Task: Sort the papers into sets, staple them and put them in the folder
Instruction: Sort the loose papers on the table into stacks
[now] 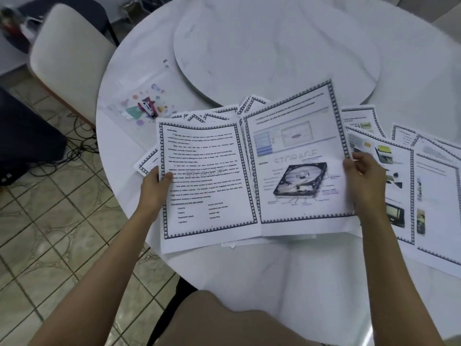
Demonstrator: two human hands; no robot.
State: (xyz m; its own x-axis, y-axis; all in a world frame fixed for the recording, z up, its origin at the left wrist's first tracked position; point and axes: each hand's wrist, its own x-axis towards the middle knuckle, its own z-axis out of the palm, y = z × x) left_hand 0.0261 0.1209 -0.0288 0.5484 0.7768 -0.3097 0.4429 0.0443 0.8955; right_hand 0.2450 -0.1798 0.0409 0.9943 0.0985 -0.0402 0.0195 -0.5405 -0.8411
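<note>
Head view: the left hand (156,186) pinches the left long edge of the text page (207,181), with the thumb on top of the sheet and the other fingers hidden beneath it. The right hand (364,176) grips the right long edge of the diagram page (296,158), its fingers curled round that edge. Both sheets are held just above the table (311,265) over a fanned heap of further pages. They stand in portrait, long axes running near to far, headings pointing far. The text page leans slightly left and the diagram page slightly right, and their inner long edges meet between the hands. The loose papers (399,183) are spread to the right, just beside the right hand. The clear folder (139,96) lies far left, well apart from the held sheets, with the stapler (148,107) resting on it; the left hand is the nearer to both. Judgement: sorting is in hand and nothing is stapled or filed. The next move calls for squaring the two sheets edge to edge.
</note>
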